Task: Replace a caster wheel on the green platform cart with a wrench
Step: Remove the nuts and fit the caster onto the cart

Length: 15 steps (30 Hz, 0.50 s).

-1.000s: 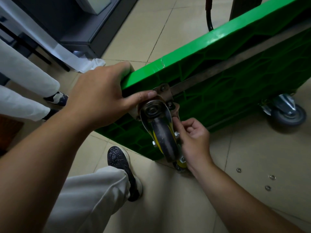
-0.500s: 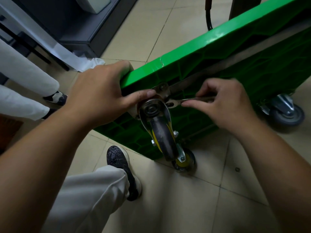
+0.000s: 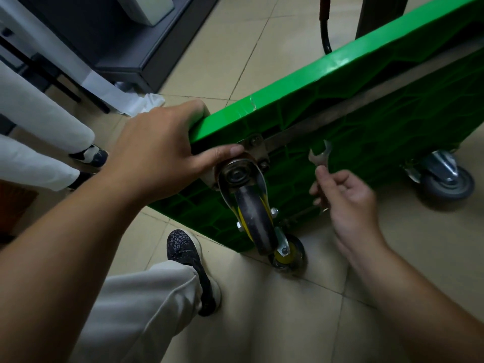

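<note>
The green platform cart (image 3: 366, 121) is tipped on its side, its ribbed underside facing me. A black caster wheel (image 3: 252, 213) with a yellow hub hangs from a metal mounting plate (image 3: 258, 150) at the cart's near corner. My left hand (image 3: 162, 150) grips that corner, its thumb pressing on the plate just above the caster's swivel. My right hand (image 3: 345, 195) holds a silver open-end wrench (image 3: 320, 159), jaw pointing up, a short way right of the plate and off its bolts.
A second yellow-hub caster (image 3: 288, 254) rests on the tile floor below. A grey caster (image 3: 445, 179) sits at the cart's far right. My shoe (image 3: 188, 255) is near the cart's bottom edge. Another person's legs (image 3: 39, 142) stand at left beside dark furniture (image 3: 146, 35).
My right hand has pulled the wrench off the plate's bolt, dropped lower and turned it upright. A second ago it was at the caster's side. My left hand has stayed put.
</note>
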### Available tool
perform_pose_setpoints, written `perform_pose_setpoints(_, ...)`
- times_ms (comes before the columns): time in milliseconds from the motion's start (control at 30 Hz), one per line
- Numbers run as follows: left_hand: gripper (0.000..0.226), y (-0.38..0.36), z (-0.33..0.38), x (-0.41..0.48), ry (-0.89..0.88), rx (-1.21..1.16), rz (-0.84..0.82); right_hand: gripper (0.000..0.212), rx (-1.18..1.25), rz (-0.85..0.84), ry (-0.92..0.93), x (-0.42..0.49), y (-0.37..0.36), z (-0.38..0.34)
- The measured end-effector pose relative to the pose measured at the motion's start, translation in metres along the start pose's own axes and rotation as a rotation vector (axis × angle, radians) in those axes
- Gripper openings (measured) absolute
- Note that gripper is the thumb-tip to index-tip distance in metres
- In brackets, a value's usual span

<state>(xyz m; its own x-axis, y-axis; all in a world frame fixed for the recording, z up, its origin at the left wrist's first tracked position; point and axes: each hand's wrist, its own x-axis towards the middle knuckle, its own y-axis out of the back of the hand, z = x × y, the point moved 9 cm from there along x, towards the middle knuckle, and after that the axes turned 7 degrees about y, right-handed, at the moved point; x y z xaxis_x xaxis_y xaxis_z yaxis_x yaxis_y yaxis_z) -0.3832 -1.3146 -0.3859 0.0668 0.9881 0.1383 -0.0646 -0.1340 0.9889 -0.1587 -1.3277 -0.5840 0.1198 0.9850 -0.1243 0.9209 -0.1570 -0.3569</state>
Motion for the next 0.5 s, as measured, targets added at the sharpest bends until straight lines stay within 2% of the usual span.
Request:
perform_pose_setpoints(67, 0.061, 0.000, 0.000, 0.000, 0.001, 0.001, 0.002, 0.033, 0.103, 0.042, -0.112, -0.014, -0.007, 0.029)
perform_pose_setpoints(167, 0.061, 0.000, -0.001, 0.000, 0.001, 0.001, 0.000, 0.036, 0.101, 0.011, -0.135, -0.027, -0.030, 0.045)
perform_pose_setpoints(400, 0.062, -0.001, -0.002, 0.000, 0.003, 0.010, -0.001, 0.035, 0.132, 0.031, -0.085, -0.026, -0.055, 0.051)
perform_pose_setpoints(500, 0.065, -0.001, -0.002, 0.001, -0.008, 0.021, 0.010, 0.038, 0.045, 0.033, -0.010, -0.018, -0.049, 0.046)
